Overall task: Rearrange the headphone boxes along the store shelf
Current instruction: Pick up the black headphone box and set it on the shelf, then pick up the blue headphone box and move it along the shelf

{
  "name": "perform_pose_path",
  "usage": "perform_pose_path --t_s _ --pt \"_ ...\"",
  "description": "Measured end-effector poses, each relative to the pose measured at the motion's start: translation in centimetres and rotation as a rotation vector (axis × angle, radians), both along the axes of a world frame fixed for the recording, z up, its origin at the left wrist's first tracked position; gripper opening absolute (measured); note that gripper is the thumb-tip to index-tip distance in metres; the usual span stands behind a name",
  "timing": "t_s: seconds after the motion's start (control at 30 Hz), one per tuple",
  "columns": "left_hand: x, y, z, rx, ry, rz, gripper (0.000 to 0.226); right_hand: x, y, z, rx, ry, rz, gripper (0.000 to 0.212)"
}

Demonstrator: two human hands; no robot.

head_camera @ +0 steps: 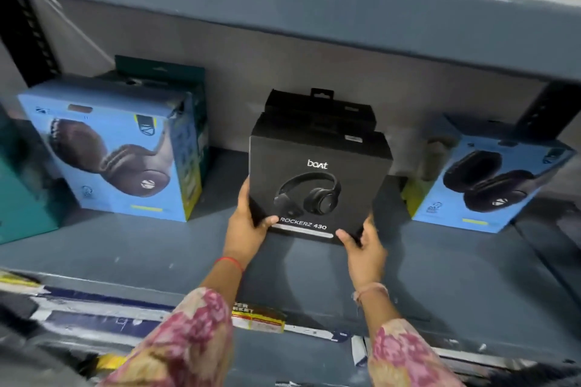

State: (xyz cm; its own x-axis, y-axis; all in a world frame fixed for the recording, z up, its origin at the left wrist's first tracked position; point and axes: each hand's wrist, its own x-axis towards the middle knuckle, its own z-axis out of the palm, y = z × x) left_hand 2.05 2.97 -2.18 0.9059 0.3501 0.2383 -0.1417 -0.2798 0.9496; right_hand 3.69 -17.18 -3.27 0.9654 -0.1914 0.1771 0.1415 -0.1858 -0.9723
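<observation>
A black headphone box (317, 179) stands upright at the middle of the grey shelf (456, 286), its picture side facing me. My left hand (248, 226) grips its lower left corner and my right hand (364, 248) grips its lower right corner. More black boxes (320, 110) stand in a row right behind it. A blue headphone box (116, 154) stands to the left, apart from my hands. Another blue headphone box (490, 182) stands to the right, turned at an angle.
A teal box (22, 188) is at the far left edge, and a dark green one (157, 69) rises behind the left blue box. The upper shelf's front beam (283, 6) hangs overhead. Price labels (257, 317) run along the shelf's front lip.
</observation>
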Motion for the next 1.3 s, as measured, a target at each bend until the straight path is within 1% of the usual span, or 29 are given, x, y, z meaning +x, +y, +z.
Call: perform_pose_path --t_s 0.1,0.17,0.2,0.23,0.27,0.3,0.37,0.4,0.47,0.53,0.6,0.67,0.7,0.77,0.83,0.9,0.93,1.0,1.03,1.07,1.17,1.3 --pt "0.5 0.0 0.2 -0.002 0.077 -0.045 0.084 0.1 0.5 0.5 -0.039 0.051 -0.065 0.062" --pt "-0.6 0.6 0.3 0.021 0.116 -0.043 0.072 -1.5 1.4 1.2 -0.064 0.075 -0.222 0.06" --pt "-1.6 1.1 0.2 0.02 0.113 0.019 0.064 -2.8 1.9 1.1 -0.079 0.062 -0.341 0.059" --pt "-2.9 1.9 -0.1 0.004 0.082 0.136 0.056 -4.4 3.0 0.8 -0.119 0.02 -0.43 0.056" --pt "-4.3 3.1 -0.4 -0.034 0.038 0.282 0.052 -6.3 4.5 0.7 -0.165 -0.038 -0.46 0.052" --pt "-5.6 4.7 -0.7 -0.098 -0.009 0.427 0.052 -7.8 6.6 0.6 -0.194 -0.097 -0.418 0.049" --pt "-7.2 8.3 -0.7 -0.203 -0.055 0.649 0.059 -9.3 11.0 0.9 -0.193 -0.151 -0.183 0.049" --pt "-7.5 10.3 -0.5 -0.211 -0.048 0.716 0.066 -9.1 13.4 1.1 -0.197 -0.14 -0.03 0.054" --pt "-7.1 13.8 0.1 -0.205 -0.022 0.759 0.078 -7.6 17.7 2.0 -0.203 -0.093 0.273 0.07" --pt "-5.8 16.7 0.6 -0.189 -0.004 0.726 0.085 -5.4 21.2 2.6 -0.218 -0.052 0.465 0.083" --pt "-4.8 18.5 0.6 -0.196 0.021 0.661 0.09 -3.6 23.7 2.6 -0.23 0.003 0.539 0.087" --pt "-4.1 19.7 0.5 -0.231 0.041 0.605 0.094 -2.3 25.5 2.4 -0.169 0.076 0.594 0.081" --pt "-3.9 20.1 0.5 -0.231 0.063 0.59 0.095 -1.9 26.1 2.3 -0.135 0.107 0.613 0.073" --pt "-4.4 20.6 0.8 -0.178 0.125 0.601 0.09 -1.4 26.5 2.2 -0.09 0.156 0.559 0.052" --pt "-6.3 20.7 1.4 -0.092 0.158 0.603 0.074 -1.6 25.8 2.3 -0.046 0.166 0.437 0.036" --pt "-9.0 20.0 1.5 -0.01 0.116 0.547 0.061 -2.8 24.5 2.7 0.015 0.15 0.37 0.023" --pt "-10.6 19.4 1.5 -0.012 0.083 0.512 0.055 -3.8 23.7 3.0 0.064 0.146 0.366 0.018" --pt "-13.9 17.7 2.0 -0.106 0.025 0.425 0.043 -6.3 21.8 3.7 0.175 0.145 0.404 0.016" --pt "-15.2 17.0 2.3 -0.145 0.009 0.389 0.04 -7.4 21.0 3.9 0.196 0.149 0.417 0.018" --pt "-16.4 16.3 2.6 -0.16 -0.001 0.377 0.04 -8.5 20.2 4.2 0.189 0.157 0.416 0.021" --pt "-18.6 15.1 3.4 -0.145 -0.012 0.393 0.043 -10.5 18.6 5.2 0.163 0.19 0.421 0.019" --pt "-19.9 13.9 4.8 -0.103 0.045 0.399 0.051 -11.9 17.8 6.1 0.181 0.217 0.423 0.02"
